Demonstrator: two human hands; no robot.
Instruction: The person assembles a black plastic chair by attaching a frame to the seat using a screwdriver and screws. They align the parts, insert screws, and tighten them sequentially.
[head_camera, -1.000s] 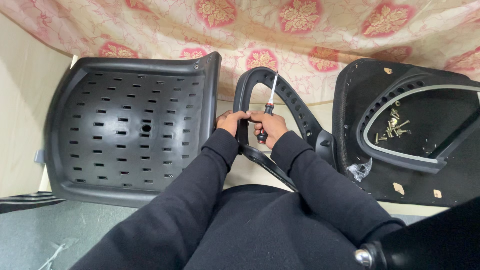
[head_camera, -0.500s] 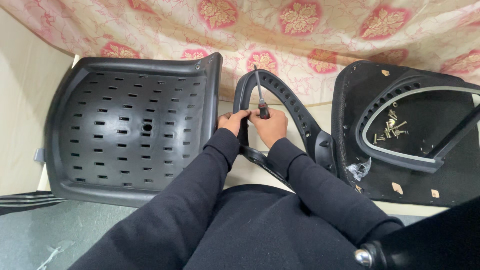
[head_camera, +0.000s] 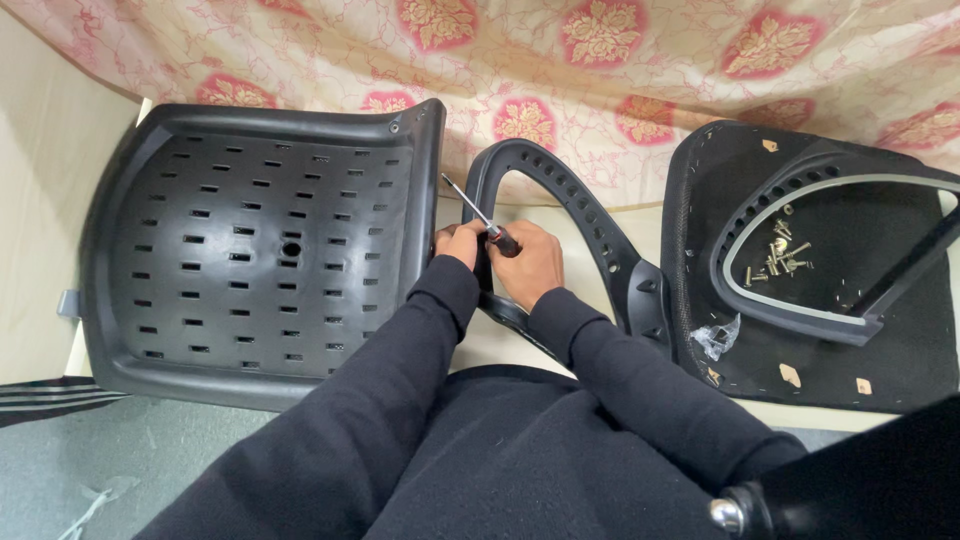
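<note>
Both arms, sleeved in black, are stretched forward toward twelve o'clock and drawn together so that the wrists nearly meet. The left hand (head_camera: 458, 243) is curled with its fingers folded inward, set just at nine o'clock of the right. The right hand (head_camera: 528, 262) is closed in a fist, knuckles turned upward.

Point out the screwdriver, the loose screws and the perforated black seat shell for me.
screwdriver (head_camera: 470, 208): head view, on its metal shaft.
loose screws (head_camera: 778, 256): head view, middle of the pile on the upturned seat.
perforated black seat shell (head_camera: 250, 250): head view, on its slotted inner face.
</note>
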